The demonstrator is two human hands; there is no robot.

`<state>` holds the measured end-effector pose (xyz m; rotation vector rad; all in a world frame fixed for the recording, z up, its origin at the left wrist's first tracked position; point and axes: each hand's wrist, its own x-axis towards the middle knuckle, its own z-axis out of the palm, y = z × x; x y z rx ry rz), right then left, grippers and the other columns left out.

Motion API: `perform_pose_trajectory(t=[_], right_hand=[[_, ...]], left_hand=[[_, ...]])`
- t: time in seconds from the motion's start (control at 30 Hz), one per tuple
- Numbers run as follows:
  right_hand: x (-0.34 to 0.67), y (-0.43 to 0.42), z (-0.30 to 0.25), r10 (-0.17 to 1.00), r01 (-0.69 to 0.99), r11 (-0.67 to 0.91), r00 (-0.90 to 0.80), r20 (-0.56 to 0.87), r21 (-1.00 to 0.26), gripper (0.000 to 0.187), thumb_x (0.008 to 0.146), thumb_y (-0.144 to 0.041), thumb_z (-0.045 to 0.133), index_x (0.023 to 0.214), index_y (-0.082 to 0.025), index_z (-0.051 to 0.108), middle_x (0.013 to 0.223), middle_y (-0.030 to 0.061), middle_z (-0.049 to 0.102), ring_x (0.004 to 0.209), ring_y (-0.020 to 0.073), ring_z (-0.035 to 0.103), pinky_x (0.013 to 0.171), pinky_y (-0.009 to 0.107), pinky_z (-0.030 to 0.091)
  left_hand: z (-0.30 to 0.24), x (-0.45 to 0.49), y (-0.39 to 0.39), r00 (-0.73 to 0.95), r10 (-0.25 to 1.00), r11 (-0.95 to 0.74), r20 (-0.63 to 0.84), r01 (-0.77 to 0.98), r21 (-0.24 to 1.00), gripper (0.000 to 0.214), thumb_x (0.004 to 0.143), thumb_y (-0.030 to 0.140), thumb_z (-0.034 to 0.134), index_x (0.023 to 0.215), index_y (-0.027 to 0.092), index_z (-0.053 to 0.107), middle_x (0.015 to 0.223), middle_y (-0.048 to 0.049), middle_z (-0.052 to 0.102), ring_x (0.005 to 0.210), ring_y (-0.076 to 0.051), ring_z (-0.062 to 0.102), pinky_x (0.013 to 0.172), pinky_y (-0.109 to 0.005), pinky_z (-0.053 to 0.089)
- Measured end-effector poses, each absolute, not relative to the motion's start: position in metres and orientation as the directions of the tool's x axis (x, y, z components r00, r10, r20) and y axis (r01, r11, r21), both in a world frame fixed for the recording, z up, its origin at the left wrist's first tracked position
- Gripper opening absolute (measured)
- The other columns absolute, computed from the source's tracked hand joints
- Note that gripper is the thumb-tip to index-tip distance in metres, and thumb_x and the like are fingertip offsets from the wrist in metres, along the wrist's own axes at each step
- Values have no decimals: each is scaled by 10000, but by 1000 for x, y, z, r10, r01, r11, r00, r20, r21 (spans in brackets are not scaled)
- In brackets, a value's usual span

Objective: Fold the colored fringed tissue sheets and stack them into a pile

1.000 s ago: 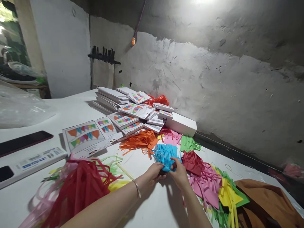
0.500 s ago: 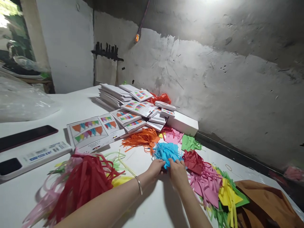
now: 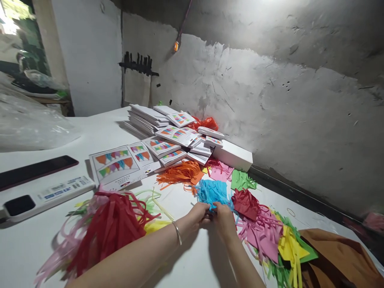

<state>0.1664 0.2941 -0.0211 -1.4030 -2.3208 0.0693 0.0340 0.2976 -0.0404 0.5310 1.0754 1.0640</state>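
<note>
A blue tissue-paper tassel (image 3: 213, 191) with cut fringe lies on the white table in front of me. My left hand (image 3: 200, 214), with a bangle on its wrist, has its fingers closed on the near fringe. Close beside it, my right hand (image 3: 223, 215) pinches the same near edge; the fingertips are partly hidden. Touching the blue paper on its right is a dark red tassel (image 3: 246, 203). Orange fringe (image 3: 180, 174) spreads to its upper left, and a green tassel (image 3: 241, 180) sits to its upper right.
Printed cards and boxes (image 3: 175, 136) are piled at the back beside a long white box (image 3: 234, 155). A heap of red streamers (image 3: 111, 232) lies left. Pink fringe (image 3: 261, 236) and brown cloth (image 3: 339, 256) lie right. A phone (image 3: 39, 172) rests far left.
Both hands have drawn slightly down the near edge of the blue tassel, and its upper part now looks flatter. The whole view has shifted a little.
</note>
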Motion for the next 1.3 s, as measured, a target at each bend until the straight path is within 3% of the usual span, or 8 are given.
perform_pose_trajectory(t=[0.17, 0.33, 0.5, 0.7, 0.87, 1.07, 1.17, 1.3], right_hand=[[172, 304, -28, 899, 831, 401, -276, 341, -386, 223, 986, -378, 611, 1025, -161, 648, 873, -4, 668, 705, 115, 643, 675, 287, 565], [176, 304, -29, 866, 804, 439, -259, 428, -400, 273, 974, -422, 610, 1054, -162, 637, 841, -13, 641, 675, 115, 610, 645, 280, 532], [179, 296, -26, 786, 797, 545, -376, 491, -261, 185, 967, -342, 616, 1034, -173, 651, 912, 3, 643, 844, 162, 621, 784, 344, 511], [188, 284, -8, 690, 785, 619, -551, 469, 11, 27, 890, -196, 660, 869, -213, 666, 947, 44, 642, 965, 232, 566, 992, 443, 339], [191, 282, -1, 653, 755, 635, -637, 411, 162, 170, 808, -194, 736, 941, -235, 640, 1085, 73, 650, 1063, 280, 551, 1064, 487, 258], [191, 288, -5, 668, 775, 595, -624, 405, 213, 137, 858, -79, 636, 863, -215, 646, 1007, 53, 661, 1024, 256, 566, 1053, 490, 276], [195, 291, -6, 677, 788, 581, -606, 418, 202, 114, 864, -83, 640, 886, -194, 654, 967, 25, 653, 1017, 244, 571, 1048, 503, 305], [199, 291, -6, 672, 784, 599, -604, 428, 165, 124, 909, -91, 607, 946, -192, 668, 950, 6, 654, 1000, 224, 584, 1049, 498, 329]], left_hand=[[-41, 35, 296, 133, 870, 484, -476, -421, 767, 278, 986, 332, 610, 1187, 140, 620, 1125, -80, 663, 917, -194, 673, 780, -369, 595], [-45, 38, 301, 106, 868, 479, -485, -437, 761, 301, 982, 324, 615, 1227, 148, 606, 1178, -90, 648, 966, -210, 668, 814, -393, 593], [-44, 40, 305, 74, 878, 455, -473, -438, 776, 307, 982, 326, 615, 1233, 149, 604, 1190, -93, 645, 980, -215, 667, 825, -401, 591], [-37, 37, 306, 39, 906, 405, -423, -376, 834, 279, 987, 331, 609, 1192, 143, 617, 1121, -79, 663, 903, -189, 675, 768, -361, 598], [-34, 32, 307, 17, 922, 377, -386, -262, 888, 281, 988, 339, 607, 1188, 141, 617, 1102, -75, 666, 883, -183, 675, 753, -353, 598], [-25, 27, 302, -1, 954, 301, -301, -22, 954, 270, 993, 342, 599, 1168, 138, 623, 1068, -69, 673, 856, -176, 676, 740, -346, 597], [-15, 21, 297, -15, 989, 145, -145, 124, 982, 238, 972, 304, 630, 1147, 144, 635, 1155, -82, 656, 977, -209, 662, 839, -399, 581], [-3, 21, 295, 91, 995, -57, 34, 264, 963, 168, 941, 259, 668, 1071, 153, 672, 1231, -85, 640, 1122, -241, 614, 972, -463, 522]])
